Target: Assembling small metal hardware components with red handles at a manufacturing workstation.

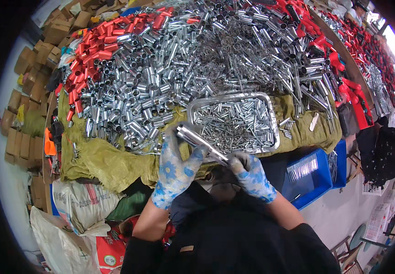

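A shiny metal tube (203,144) slants between my two hands, over the front edge of the heap. My left hand (175,170), in a white glove with blue flowers, is closed round its upper left part, thumb on the near side. The lower right end sits in the closed fingers of my right hand (252,175), gloved the same way. What is inside the tube cannot be made out. Just beyond my hands lies a metal tray (274,119) holding many short pins and small metal parts.
Chrome tubes and collars (138,100), wire springs (238,50) and red sleeves (94,57) pile up on yellow-green woven sacking (110,164). Blue bins (310,187) with metal rods stand at the right. White sacks (83,205) lie at lower left; cardboard boxes (26,141) line the left wall.
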Motion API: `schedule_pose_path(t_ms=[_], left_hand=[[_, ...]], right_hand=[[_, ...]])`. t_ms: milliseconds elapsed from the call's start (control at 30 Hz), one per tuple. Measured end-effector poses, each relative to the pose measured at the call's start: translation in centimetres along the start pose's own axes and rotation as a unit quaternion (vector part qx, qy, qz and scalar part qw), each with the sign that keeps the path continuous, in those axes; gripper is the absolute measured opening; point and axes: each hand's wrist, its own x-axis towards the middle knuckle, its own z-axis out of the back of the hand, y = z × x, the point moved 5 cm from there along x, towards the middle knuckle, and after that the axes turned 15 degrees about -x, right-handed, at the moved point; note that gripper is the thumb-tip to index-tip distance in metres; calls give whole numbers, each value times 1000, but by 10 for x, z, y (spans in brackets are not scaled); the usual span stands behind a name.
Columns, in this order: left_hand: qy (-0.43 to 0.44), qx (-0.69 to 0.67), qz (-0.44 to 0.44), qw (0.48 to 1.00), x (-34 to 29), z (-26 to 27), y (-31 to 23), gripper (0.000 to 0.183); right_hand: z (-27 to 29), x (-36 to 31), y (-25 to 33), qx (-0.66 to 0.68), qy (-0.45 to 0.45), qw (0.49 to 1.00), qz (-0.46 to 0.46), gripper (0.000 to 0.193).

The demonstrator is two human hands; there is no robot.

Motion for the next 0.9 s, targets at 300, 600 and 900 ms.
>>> schedule_pose_path(t_ms=[300, 600, 900], left_hand=[[326, 453, -129, 820, -13, -7, 14, 40], [141, 277, -68, 948, -11, -3, 35, 25], [109, 199, -30, 973, 1, 3, 24, 24]], right_hand=[[26, 10, 7, -145, 14, 989, 23, 18], [60, 58, -26, -486, -169, 849, 116, 15], [86, 53, 9, -421, -244, 852, 193, 21]])
